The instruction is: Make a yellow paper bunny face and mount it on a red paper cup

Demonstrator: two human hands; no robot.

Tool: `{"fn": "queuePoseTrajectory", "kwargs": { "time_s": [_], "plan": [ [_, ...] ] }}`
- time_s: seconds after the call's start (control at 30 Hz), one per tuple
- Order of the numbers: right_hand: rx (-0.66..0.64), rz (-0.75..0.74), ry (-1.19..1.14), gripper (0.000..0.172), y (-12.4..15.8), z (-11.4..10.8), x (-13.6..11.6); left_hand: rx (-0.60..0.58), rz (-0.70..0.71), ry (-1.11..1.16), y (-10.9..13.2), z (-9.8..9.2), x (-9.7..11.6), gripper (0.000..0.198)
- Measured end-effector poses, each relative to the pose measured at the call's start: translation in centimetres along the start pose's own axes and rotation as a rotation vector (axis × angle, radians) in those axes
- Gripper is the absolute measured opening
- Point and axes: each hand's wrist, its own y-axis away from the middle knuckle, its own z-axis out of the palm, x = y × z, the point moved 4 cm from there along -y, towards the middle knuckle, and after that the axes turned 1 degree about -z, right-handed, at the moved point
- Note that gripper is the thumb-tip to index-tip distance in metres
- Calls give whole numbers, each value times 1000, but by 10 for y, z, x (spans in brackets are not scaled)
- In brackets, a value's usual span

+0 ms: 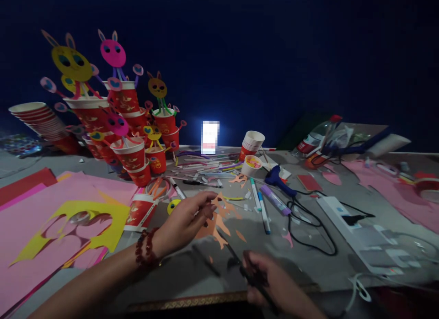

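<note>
My left hand [187, 220] is raised over the grey table [308, 246], its fingers pinched on a piece of orange paper [219, 218] with a jagged cut edge. A red bead bracelet [146, 248] circles that wrist. My right hand [270, 280] is low near the table's front edge, closed round the handles of dark scissors [233, 255] whose blades point up toward the orange paper. Small orange scraps [240, 236] lie on the table just beyond the blades.
Red paper cups with paper animal heads [126, 122] are piled at the back left. Pink and yellow cut sheets [68, 223] cover the left. Markers [263, 211], a blue glue gun [277, 178], a power strip [338, 214], a lit phone [210, 137] and a bottle [317, 138] lie beyond.
</note>
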Motion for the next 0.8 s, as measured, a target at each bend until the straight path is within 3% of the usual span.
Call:
{"fn": "queuePoseTrajectory", "kwargs": {
  "time_s": [0.17,0.43,0.8],
  "plan": [
    [-12,32,-106,45,8,-15,3,-32,-13,-40,0,-1,0,27],
    [25,50,-122,46,-1,1,-20,-82,-10,-143,3,5,4,29],
    [50,36,-141,47,-5,3,-15,-75,10,-167,1,3,7,29]
  ]
}}
